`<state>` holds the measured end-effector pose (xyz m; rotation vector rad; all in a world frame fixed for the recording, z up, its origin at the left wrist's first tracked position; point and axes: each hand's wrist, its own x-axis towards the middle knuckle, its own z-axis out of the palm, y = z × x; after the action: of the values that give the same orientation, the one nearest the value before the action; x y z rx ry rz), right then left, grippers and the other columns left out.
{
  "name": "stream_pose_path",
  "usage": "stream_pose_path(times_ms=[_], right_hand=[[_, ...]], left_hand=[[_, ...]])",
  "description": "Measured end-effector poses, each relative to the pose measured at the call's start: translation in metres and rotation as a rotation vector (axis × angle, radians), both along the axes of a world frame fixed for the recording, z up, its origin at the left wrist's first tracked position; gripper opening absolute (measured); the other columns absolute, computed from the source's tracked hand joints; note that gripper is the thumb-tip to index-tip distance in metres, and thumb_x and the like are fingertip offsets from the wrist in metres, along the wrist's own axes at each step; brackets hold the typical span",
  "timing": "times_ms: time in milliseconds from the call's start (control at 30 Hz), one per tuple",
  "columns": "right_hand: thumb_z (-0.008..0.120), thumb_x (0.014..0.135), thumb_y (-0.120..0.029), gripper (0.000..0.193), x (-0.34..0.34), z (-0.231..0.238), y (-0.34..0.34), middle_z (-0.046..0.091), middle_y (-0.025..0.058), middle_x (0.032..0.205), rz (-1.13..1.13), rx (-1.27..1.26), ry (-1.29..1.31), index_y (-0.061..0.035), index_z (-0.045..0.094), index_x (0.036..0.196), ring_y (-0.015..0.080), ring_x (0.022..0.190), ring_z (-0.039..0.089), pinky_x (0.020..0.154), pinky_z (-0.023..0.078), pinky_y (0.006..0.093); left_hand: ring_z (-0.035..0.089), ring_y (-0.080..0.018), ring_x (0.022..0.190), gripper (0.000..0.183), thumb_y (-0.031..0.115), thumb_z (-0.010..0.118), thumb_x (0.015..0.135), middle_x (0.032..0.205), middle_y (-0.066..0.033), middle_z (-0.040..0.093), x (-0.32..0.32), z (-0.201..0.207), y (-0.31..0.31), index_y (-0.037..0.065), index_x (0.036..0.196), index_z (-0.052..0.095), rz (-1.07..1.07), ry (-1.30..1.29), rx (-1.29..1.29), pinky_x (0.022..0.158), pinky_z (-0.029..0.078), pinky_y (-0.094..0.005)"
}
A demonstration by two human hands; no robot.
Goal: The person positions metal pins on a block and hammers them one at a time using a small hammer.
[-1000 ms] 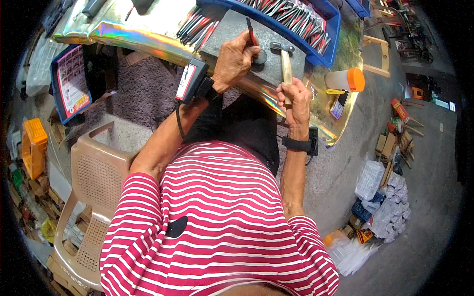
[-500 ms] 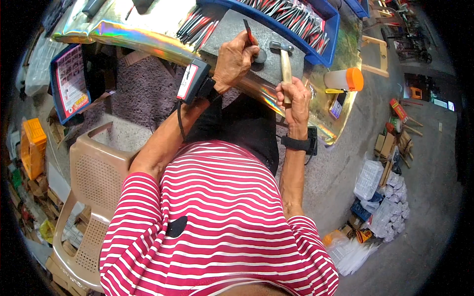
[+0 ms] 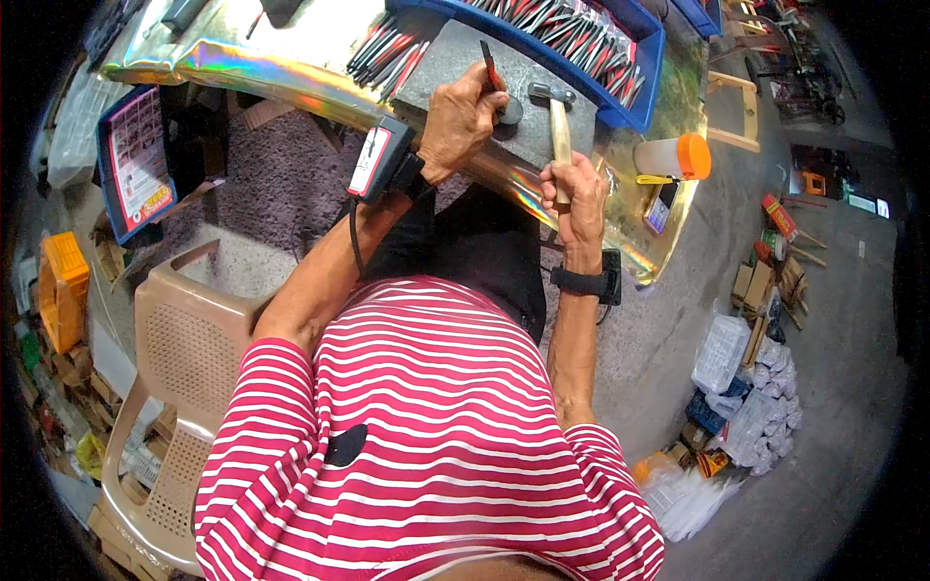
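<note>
My left hand (image 3: 460, 124) pinches a slender black-and-red piece (image 3: 491, 66) upright over a grey slab (image 3: 453, 50); its exact kind is too small to tell. A dark round block (image 3: 511, 112) sits on the slab just beside those fingers. In my right hand (image 3: 579, 198) is a small hammer (image 3: 561, 134), gripped low on its pale wooden handle. Its dark metal head is over the slab, right of the round block. Similar red, black and silver pieces (image 3: 387, 56) lie in a pile left of the slab.
Behind the slab stands a blue tray (image 3: 635, 118) filled with several more such pieces. A white jar with an orange lid (image 3: 692, 156) and a phone-like object (image 3: 661, 208) are on the table's right. A beige plastic chair (image 3: 189, 329) stands at my left.
Almost nothing differs. Both hands keep their grips and places, and the hammer stays over the slab; the view has shifted very slightly.
</note>
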<state>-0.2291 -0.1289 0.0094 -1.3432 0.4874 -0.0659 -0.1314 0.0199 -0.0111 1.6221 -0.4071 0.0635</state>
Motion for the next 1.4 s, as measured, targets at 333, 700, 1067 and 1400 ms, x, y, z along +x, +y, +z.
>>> stream_pose_path(times_ms=[333, 700, 1067, 1400], right_hand=[[0.053, 0.071, -0.009, 0.028, 0.001, -0.002, -0.001, 0.054, 0.0094, 0.066, -0.009, 0.012, -0.014, 0.0056, 0.046, 0.094, 0.0091, 0.047, 0.047, 0.039, 0.039, 0.0197], [0.051, 0.071, -0.008, 0.026, 0.001, 0.003, 0.001, 0.053, 0.0089, 0.067, -0.001, -0.024, 0.009, 0.0056, 0.047, 0.093, 0.0091, 0.048, 0.046, 0.039, 0.038, 0.0196], [0.051, 0.07, -0.007, 0.02, 0.006, 0.004, -0.005, 0.054, 0.01, 0.067, 0.027, -0.018, 0.07, 0.0056, 0.048, 0.086, 0.0097, 0.047, 0.047, 0.039, 0.04, 0.0204], [0.054, 0.075, -0.014, 0.012, 0.007, 0.024, -0.018, 0.047, 0.0027, 0.056, 0.072, 0.08, 0.229, -0.0062, 0.047, 0.069, 0.0022, 0.038, 0.033, 0.03, 0.023, 0.0147]], left_hand=[[0.052, -0.0132, 0.051, 0.007, 0.004, 0.053, 0.077, 0.063, -0.0078, 0.054, -0.001, 0.008, 0.001, 0.004, 0.082, 0.049, 0.02, -0.144, 0.113, 0.048, 0.041, -0.0252], [0.055, -0.0324, 0.064, 0.013, 0.002, 0.054, 0.071, 0.068, -0.0141, 0.054, 0.009, 0.01, 0.003, 0.005, 0.08, 0.044, -0.099, -0.315, 0.194, 0.053, 0.042, -0.0368], [0.058, -0.0296, 0.07, 0.026, -0.007, 0.053, 0.062, 0.073, -0.0114, 0.057, 0.01, 0.006, 0.003, 0.005, 0.084, 0.044, -0.179, -0.433, 0.268, 0.056, 0.046, -0.0318], [0.056, -0.03, 0.068, 0.019, -0.002, 0.052, 0.067, 0.068, -0.0115, 0.054, 0.012, 0.006, 0.004, 0.005, 0.081, 0.042, -0.25, -0.484, 0.228, 0.053, 0.044, -0.0334]])
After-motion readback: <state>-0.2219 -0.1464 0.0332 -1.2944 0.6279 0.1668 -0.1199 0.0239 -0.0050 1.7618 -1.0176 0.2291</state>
